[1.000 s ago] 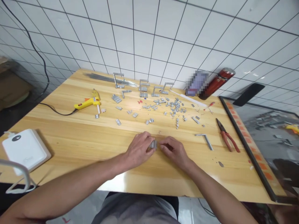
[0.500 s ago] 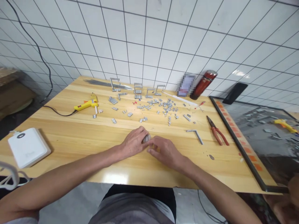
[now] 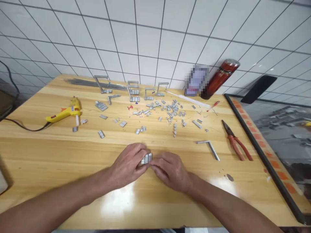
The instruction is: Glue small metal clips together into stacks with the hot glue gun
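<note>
My left hand (image 3: 131,163) is closed around a small grey segmented block (image 3: 146,159), its strips lying side by side, close over the wooden tabletop. My right hand (image 3: 171,170) meets the block at its right lower edge, thumb and forefinger pinched there; the exact contact is partly hidden. Beyond my hands lie several loose grey pieces (image 3: 173,110) and small grey blocks (image 3: 101,134). Farther back stand several bent grey frames (image 3: 101,84) on segmented bases. To the right of my right hand rests an L-shaped grey strip (image 3: 211,149).
A yellow glue gun (image 3: 64,113) with a cord lies at left. Red-handled pliers (image 3: 235,142) lie at right, beside a dark-edged glass panel (image 3: 264,161). A red flask (image 3: 220,79) and a blurred phone (image 3: 196,81) lean at the tiled wall. Thin grey rods (image 3: 89,83) lie at the back.
My view has shifted closer to the table. More of the grey block's strips show between my hands. My right thumb and forefinger have drawn together at its edge.
</note>
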`<state>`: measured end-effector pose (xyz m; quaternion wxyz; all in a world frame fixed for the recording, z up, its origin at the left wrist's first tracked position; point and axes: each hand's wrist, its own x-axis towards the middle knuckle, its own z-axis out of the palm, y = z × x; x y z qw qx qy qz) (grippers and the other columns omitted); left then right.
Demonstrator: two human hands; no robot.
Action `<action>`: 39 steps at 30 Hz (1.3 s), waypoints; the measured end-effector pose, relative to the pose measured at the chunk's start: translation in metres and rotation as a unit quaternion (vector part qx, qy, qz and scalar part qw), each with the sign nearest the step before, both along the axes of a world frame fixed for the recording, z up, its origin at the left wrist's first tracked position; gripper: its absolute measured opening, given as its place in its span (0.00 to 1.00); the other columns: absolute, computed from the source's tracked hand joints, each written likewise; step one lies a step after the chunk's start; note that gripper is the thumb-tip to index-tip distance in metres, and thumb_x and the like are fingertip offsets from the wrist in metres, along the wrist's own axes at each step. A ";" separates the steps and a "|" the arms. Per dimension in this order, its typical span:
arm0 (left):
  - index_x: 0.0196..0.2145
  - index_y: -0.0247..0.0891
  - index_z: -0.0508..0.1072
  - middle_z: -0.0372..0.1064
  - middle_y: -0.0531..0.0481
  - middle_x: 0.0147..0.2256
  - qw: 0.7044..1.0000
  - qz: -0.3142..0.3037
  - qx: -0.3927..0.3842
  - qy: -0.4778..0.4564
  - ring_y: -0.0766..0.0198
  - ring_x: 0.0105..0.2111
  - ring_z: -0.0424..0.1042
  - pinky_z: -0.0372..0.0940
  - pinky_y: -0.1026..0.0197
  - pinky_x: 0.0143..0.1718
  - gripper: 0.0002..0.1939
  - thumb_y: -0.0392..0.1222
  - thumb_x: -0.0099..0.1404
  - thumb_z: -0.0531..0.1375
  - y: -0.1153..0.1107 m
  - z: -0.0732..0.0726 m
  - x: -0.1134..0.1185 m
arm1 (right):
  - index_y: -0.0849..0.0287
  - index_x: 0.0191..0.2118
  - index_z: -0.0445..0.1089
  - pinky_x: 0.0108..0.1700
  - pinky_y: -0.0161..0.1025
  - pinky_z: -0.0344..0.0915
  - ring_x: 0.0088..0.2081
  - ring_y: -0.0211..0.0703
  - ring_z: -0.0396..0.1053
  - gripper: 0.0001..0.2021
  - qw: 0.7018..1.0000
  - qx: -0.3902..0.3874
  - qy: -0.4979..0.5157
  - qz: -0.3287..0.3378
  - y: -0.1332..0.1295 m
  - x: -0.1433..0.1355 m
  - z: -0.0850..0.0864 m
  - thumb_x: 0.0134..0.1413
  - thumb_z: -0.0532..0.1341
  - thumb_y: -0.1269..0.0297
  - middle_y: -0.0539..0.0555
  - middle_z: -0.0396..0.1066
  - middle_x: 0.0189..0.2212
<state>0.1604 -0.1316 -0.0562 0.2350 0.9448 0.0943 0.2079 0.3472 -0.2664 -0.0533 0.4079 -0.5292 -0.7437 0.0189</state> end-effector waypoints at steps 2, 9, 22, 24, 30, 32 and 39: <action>0.52 0.39 0.72 0.75 0.45 0.48 1.000 -0.002 -0.005 0.008 0.54 0.49 0.75 0.70 0.51 0.50 0.12 0.34 0.72 0.61 0.000 0.003 0.000 | 0.57 0.47 0.72 0.36 0.39 0.69 0.33 0.41 0.73 0.04 1.000 -0.006 0.001 0.012 -0.001 -0.001 0.001 0.71 0.59 0.68 0.53 0.79 0.34; 0.57 0.41 0.72 0.76 0.45 0.48 1.000 0.010 0.009 0.012 0.55 0.50 0.76 0.72 0.55 0.50 0.17 0.36 0.71 0.61 0.000 0.008 0.001 | 0.59 0.45 0.72 0.35 0.41 0.67 0.31 0.42 0.71 0.03 0.999 -0.035 -0.007 0.026 0.001 -0.001 0.004 0.69 0.61 0.70 0.54 0.78 0.33; 0.58 0.46 0.74 0.78 0.43 0.48 0.999 0.034 -0.014 0.028 0.52 0.49 0.77 0.75 0.53 0.49 0.17 0.40 0.73 0.60 -0.002 -0.004 -0.006 | 0.57 0.38 0.69 0.31 0.42 0.64 0.27 0.41 0.67 0.04 0.999 -0.028 -0.006 0.015 0.003 -0.005 -0.009 0.67 0.61 0.71 0.50 0.72 0.26; 0.59 0.47 0.74 0.77 0.43 0.47 0.998 0.039 -0.025 0.033 0.52 0.48 0.77 0.75 0.53 0.48 0.17 0.40 0.74 0.59 -0.003 -0.007 -0.008 | 0.57 0.37 0.69 0.30 0.41 0.63 0.26 0.40 0.66 0.04 0.999 -0.029 -0.010 0.013 0.004 -0.006 -0.010 0.66 0.62 0.71 0.49 0.71 0.25; 0.57 0.46 0.74 0.78 0.44 0.45 0.999 0.022 -0.026 0.021 0.54 0.45 0.77 0.76 0.55 0.46 0.15 0.41 0.75 0.59 0.000 -0.001 -0.004 | 0.57 0.37 0.70 0.29 0.41 0.61 0.25 0.40 0.66 0.04 0.999 -0.038 -0.012 0.016 0.003 -0.006 -0.011 0.65 0.62 0.72 0.49 0.71 0.25; 0.56 0.46 0.74 0.78 0.44 0.44 0.999 0.021 -0.024 0.019 0.54 0.44 0.78 0.76 0.55 0.45 0.14 0.40 0.75 0.59 0.000 0.001 -0.003 | 0.58 0.38 0.71 0.29 0.41 0.62 0.26 0.40 0.66 0.04 0.999 -0.038 -0.010 0.015 0.003 -0.006 -0.011 0.66 0.62 0.71 0.49 0.71 0.25; 0.59 0.43 0.73 0.78 0.43 0.48 1.000 0.019 -0.005 0.018 0.53 0.51 0.76 0.73 0.55 0.51 0.16 0.43 0.76 0.59 0.000 0.003 -0.003 | 0.59 0.38 0.71 0.31 0.41 0.63 0.28 0.40 0.68 0.04 0.999 -0.039 0.001 0.019 0.003 -0.005 -0.007 0.66 0.61 0.72 0.51 0.73 0.27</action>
